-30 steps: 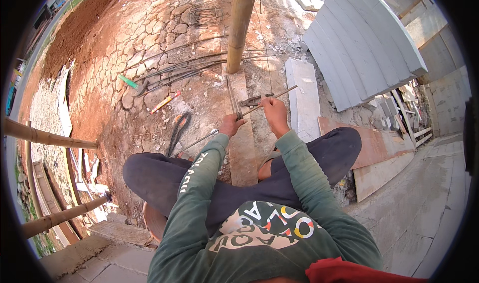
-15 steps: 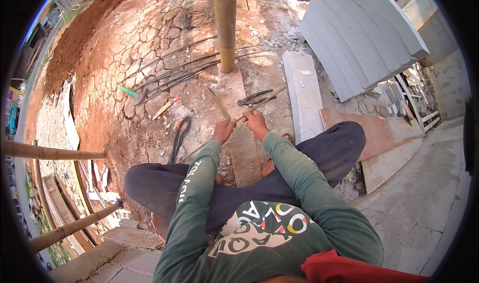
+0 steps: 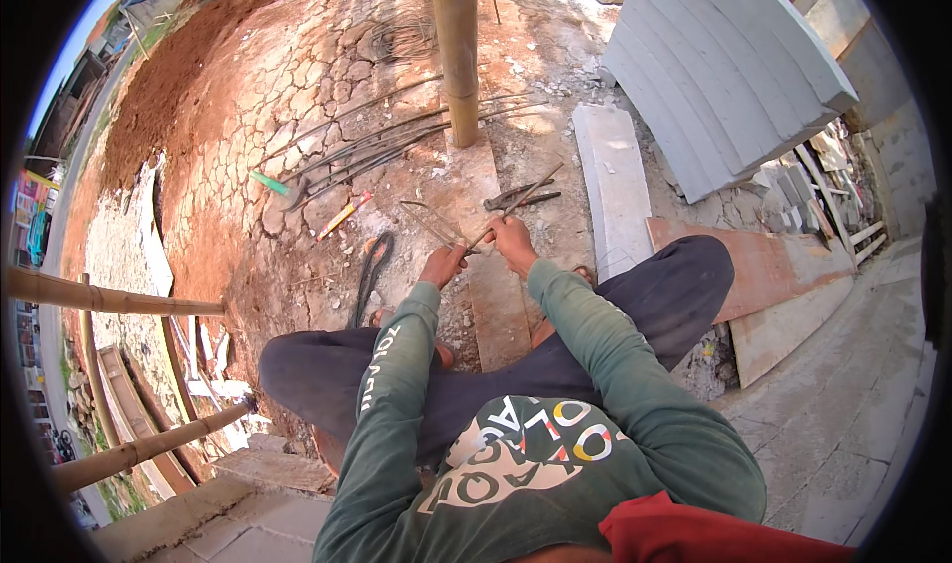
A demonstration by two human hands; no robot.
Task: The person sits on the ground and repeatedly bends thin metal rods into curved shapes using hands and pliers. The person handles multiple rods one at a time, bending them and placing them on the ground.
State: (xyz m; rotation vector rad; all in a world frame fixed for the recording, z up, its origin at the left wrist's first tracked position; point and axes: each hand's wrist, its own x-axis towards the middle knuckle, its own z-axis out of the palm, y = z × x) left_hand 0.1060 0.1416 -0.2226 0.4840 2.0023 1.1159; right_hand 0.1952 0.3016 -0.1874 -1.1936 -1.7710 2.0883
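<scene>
Outdoors on dusty, cracked reddish earth [image 3: 327, 77], sitting with legs folded and forearms stretched out above a narrow wooden plank [image 3: 496, 315]. Holding in the right hand [image 3: 511, 245] a thin rod [image 3: 545, 179], with fingers closed around it and its far end slanting up and to the right. Gripping in the left hand [image 3: 443, 263] a thin bent bar [image 3: 426, 224], with fingers curled shut and the bar slanting up and to the left. Holding both hands close together over the plank, with rod and bar too fine at this scale for judging contact. Showing on the ground, just beyond the right hand, dark pincers [image 3: 496, 203] partly crossed in view by the rod. Displaying, left of the left hand, a dark looped object [image 3: 369, 275] of unclear kind; farther off, a yellow-and-red tube-like item [image 3: 344, 216] and a green-handled tool [image 3: 268, 183] near several long dark rods [image 3: 377, 151]. Including, at the plank's far end, an upright bamboo post [image 3: 459, 67], with a loose wire coil [image 3: 402, 39] beyond and to its left. Bordering the right side with a pale oblong block [image 3: 612, 186], a large grey ridged slab [image 3: 724, 67] and brownish boards [image 3: 734, 265]. Framing the left side with bamboo poles [image 3: 119, 295].
</scene>
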